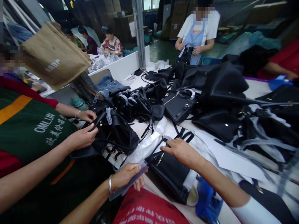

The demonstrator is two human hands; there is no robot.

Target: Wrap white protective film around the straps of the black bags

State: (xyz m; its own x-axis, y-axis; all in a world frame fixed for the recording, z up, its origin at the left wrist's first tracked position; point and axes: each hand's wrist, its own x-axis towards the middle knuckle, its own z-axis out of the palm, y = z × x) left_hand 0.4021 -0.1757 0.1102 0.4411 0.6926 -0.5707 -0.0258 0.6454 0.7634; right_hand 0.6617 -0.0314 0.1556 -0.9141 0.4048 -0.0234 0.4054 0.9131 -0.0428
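My left hand [130,176], with a silver bangle at the wrist, is closed around a strip of clear plastic sheet [116,192]. The strip reaches the side of a black handbag [170,172] that lies on the table in front of me. A gold zipper [161,158] and looped straps show at the bag's upper end. My right hand [183,151] is at that upper edge, its fingers bent and pinching it; the fingertips are partly hidden. White wrapping [189,180] and a round pale piece [192,196] stick out near the bag's lower corner.
Several black bags [179,105] are heaped across the table. To my left, a co-worker's hands [85,137] hold another black bag [123,132]. White paper sheets [224,155] and blue plastic [207,199] lie at right. Across the table a person in an apron [195,34] handles a bag.
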